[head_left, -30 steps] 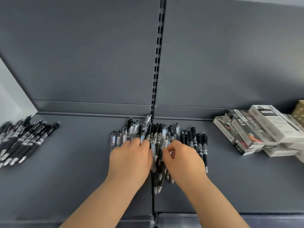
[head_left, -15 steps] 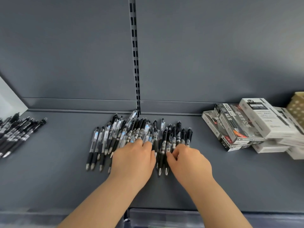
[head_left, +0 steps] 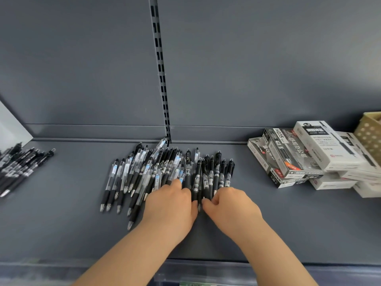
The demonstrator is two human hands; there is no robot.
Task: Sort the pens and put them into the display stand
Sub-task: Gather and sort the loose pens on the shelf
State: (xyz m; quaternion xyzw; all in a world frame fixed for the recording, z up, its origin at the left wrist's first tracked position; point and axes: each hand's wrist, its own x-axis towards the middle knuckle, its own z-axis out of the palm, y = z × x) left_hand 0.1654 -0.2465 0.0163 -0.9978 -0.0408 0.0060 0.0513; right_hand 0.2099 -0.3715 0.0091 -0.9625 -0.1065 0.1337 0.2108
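Pens (head_left: 171, 172) all over the middle of this grey shelf (head_left: 288, 223), one big loose heap fanned out with the clicker ends pointing at the back panel (head_left: 82, 69) and the silver tips pointing back at the person. The left part of the heap is mostly clear-barrel ones with black rubber grips and little blue-and-white labels. The right part is solid black barrels with white labels, lined up a bit neater and more parallel. One clear pen (head_left: 161, 143) sits angled on top at the far end, right by the foot of the slotted upright (head_left: 161, 79).

Both hands are down on the near end of the heap, close together and nearly touching. The left hand (head_left: 171, 205) lies palm down over the grip ends where clear and black pens meet, fingers bent over them. The right hand (head_left: 231, 207) has its fingers curled under at the tips of the black ones, thumb right against a pen tip. Honestly can't tell if either hand is actually gripping a pen or just resting on the pile.

Way off at the left edge there's a second bunch of black pens (head_left: 18, 168). On the right, well apart from the heap, is a stack of pen boxes (head_left: 305, 155), white and dark ones, next to a beige holder with round holes (head_left: 369, 137).
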